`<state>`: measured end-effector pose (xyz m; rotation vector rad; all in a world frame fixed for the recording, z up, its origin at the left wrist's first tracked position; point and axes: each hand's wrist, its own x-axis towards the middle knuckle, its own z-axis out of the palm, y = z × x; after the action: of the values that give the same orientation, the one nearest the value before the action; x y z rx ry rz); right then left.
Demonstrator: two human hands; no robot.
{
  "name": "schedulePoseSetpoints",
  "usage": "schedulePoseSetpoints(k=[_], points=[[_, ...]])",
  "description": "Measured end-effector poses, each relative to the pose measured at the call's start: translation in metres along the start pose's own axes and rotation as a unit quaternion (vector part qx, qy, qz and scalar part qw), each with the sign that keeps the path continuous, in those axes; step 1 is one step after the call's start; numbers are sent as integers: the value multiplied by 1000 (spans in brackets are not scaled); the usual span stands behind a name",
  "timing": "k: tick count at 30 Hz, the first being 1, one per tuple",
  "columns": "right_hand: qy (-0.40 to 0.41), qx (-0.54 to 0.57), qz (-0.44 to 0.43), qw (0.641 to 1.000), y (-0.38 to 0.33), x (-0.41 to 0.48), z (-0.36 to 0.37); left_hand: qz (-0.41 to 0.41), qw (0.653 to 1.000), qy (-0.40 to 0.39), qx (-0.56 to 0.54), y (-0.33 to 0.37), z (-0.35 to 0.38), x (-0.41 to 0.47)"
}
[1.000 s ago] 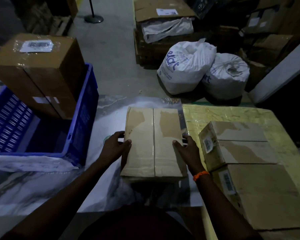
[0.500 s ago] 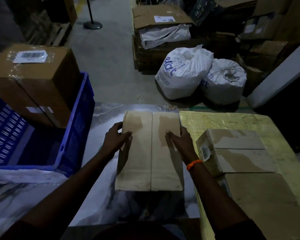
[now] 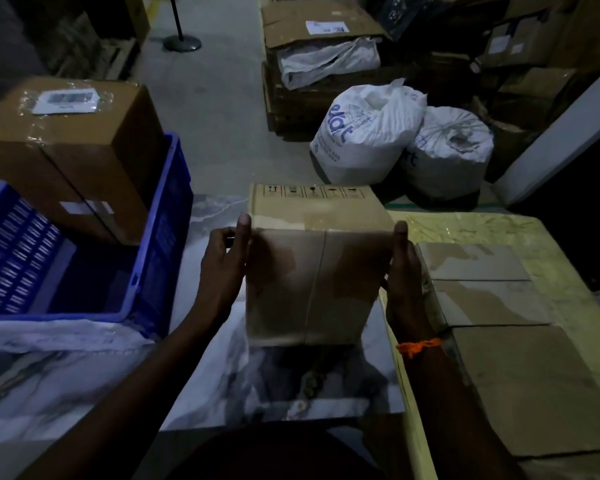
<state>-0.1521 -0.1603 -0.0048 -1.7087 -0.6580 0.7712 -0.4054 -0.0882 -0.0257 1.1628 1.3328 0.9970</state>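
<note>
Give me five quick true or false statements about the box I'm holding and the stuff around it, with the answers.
1. The left hand and right hand hold the box by its sides. True.
2. The box lies flat on the table. False: it is tipped up, and a face with printed symbols shows on top.
3. A large brown box sits in the blue crate. True.
4. The orange band is on the left wrist. False: it is on the right wrist.
5. The white sacks sit on the yellow table. False: they are on the floor beyond it.
</note>
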Motion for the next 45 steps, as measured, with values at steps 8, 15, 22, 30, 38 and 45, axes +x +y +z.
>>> schedulePoseSetpoints(k=[8,15,22,30,38,45], points=[[17,24,-14,999,31,-36,-28,54,997,-3,57,-13,-6,-56],[9,-76,-104,992,28,-46,-32,118,988,-5,95,-26,-12,-69],[-54,-387,-366,844,-9,-37,5,345,860,-43,373,27,6,-44],[-104,-500,-322,797,-1,-26,22,356,798,-108,475,21,24,-26],[-160,-485,-387,768,1,-38,0,373,782,-141,479,19,13,-36],[-135,-413,-439,787,25,-69,-39,428,776,-178,428,2,-4,-69]])
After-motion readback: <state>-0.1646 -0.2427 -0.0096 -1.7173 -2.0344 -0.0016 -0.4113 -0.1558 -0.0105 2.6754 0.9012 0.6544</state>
